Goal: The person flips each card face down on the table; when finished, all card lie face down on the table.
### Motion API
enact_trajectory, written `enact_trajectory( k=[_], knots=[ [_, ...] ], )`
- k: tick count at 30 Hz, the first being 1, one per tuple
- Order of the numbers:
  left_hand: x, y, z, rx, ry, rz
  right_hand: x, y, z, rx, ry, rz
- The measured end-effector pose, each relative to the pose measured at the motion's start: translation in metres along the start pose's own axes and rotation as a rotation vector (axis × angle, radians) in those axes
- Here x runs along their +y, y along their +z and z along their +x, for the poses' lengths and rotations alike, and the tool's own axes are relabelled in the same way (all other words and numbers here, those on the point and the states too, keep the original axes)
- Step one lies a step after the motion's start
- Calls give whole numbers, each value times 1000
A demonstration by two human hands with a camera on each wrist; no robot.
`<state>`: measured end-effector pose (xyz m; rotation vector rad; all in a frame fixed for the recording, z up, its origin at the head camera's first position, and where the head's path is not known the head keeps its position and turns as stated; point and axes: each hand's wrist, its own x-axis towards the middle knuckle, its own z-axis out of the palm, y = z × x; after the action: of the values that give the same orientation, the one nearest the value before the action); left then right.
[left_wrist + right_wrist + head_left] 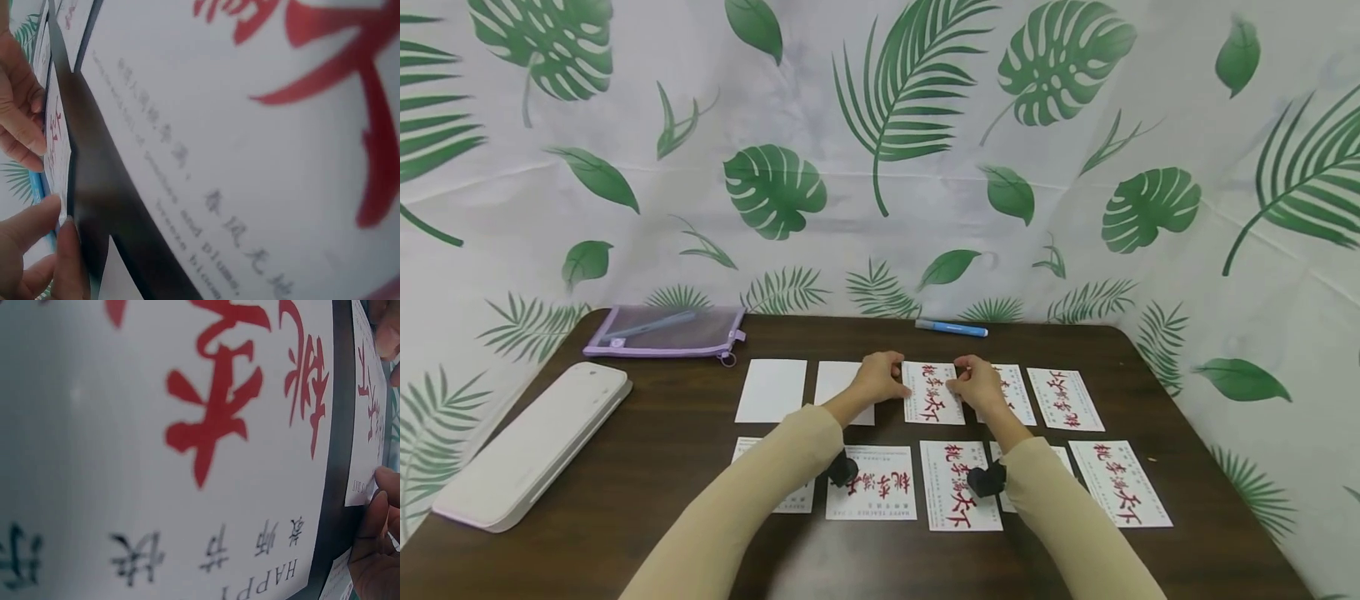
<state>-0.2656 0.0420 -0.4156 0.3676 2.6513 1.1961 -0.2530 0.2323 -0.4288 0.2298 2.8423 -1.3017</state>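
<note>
My left hand (878, 377) and right hand (981, 387) hold a white card (931, 396) with red brush characters between them, in the middle of the back row. At its left edge the left thumb and a finger pinch it, as the left wrist view shows with the card (57, 140) seen nearly edge-on. The right thumb and finger pinch the opposite edge of the card (367, 425) in the right wrist view. Left of it lies a blank white card (842, 383), partly covered by my left hand. A printed card (1015, 396) sits beneath and beside my right hand.
Another blank card (771, 392) and a printed card (1065, 400) end the back row. Several printed cards, including a sideways one (872, 504), form a front row under my forearms. A blue marker (951, 328), purple mesh pouch (662, 342) and white case (535, 446) lie around them.
</note>
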Motion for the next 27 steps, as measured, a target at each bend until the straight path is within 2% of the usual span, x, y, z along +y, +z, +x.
enact_trajectory(
  k=[5,11,15,18,24,27],
  knots=[
    [5,-1,0,3,11,102,-3,-1,0,4,13,-24],
    [6,1,-1,-4,1,117,-2,-1,1,-15,48,-9],
    [6,2,-1,-6,-8,109,-2,-3,2,-39,74,56],
    [5,2,-1,-7,-6,106,-3,-4,2,-37,67,100],
    [4,2,0,-1,16,111,-4,-3,3,38,2,119],
    [4,2,0,-3,9,107,-2,-3,2,48,-13,180]
  ],
)
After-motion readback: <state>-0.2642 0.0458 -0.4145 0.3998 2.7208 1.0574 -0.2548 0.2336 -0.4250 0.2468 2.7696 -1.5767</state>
